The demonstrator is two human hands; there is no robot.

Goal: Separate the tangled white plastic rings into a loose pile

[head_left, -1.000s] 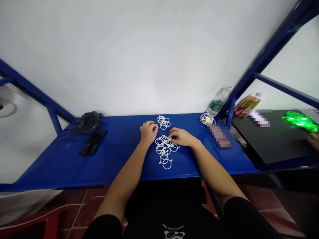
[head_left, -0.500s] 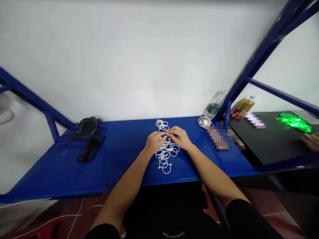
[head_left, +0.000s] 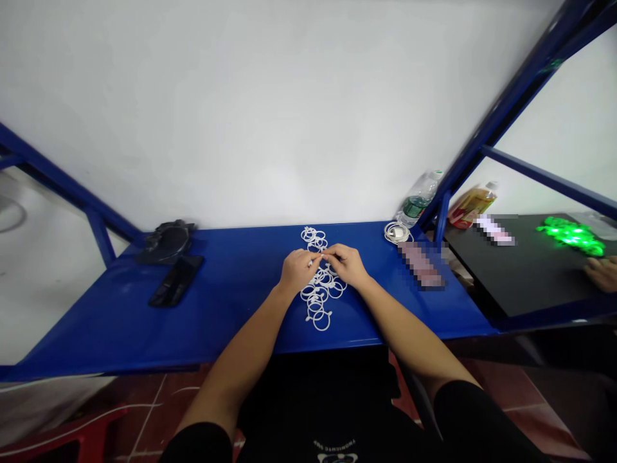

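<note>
Spotter: In the head view, where do you have the two hands?

Operator: From my seat I see them meeting above the middle of the blue worktop (head_left: 241,283). The left hand (head_left: 295,271) has its thumb and fingertips drawn together in a pinch, and the right hand (head_left: 348,265) mirrors it from the other side. Between their tips I make out a small white piece (head_left: 322,256), pinched by both. The fingers cover much of it, so I cannot tell its full shape.

Spotter: And the white rings?

Operator: I see two groups. The larger pile of white rings (head_left: 315,298) lies on the worktop just on the near side of the hands, the loops overlapping, small knobs on some. The smaller cluster (head_left: 311,236) lies beyond the hands, toward the wall (head_left: 289,116).

Spotter: What do you read to either side?

Operator: On my left, well apart from the hands, a flat black slab (head_left: 176,281) lies beside a dark bundled item (head_left: 171,241). On my right I have a tilted clear bottle (head_left: 418,201) with a green label, a coiled white cable (head_left: 398,233) just in front of it, and a pixelated oblong (head_left: 421,263) nearer me. Farther right, on a dark worktop (head_left: 496,283), a glowing green heap (head_left: 573,236) lies near another person's hand (head_left: 602,272)
</note>
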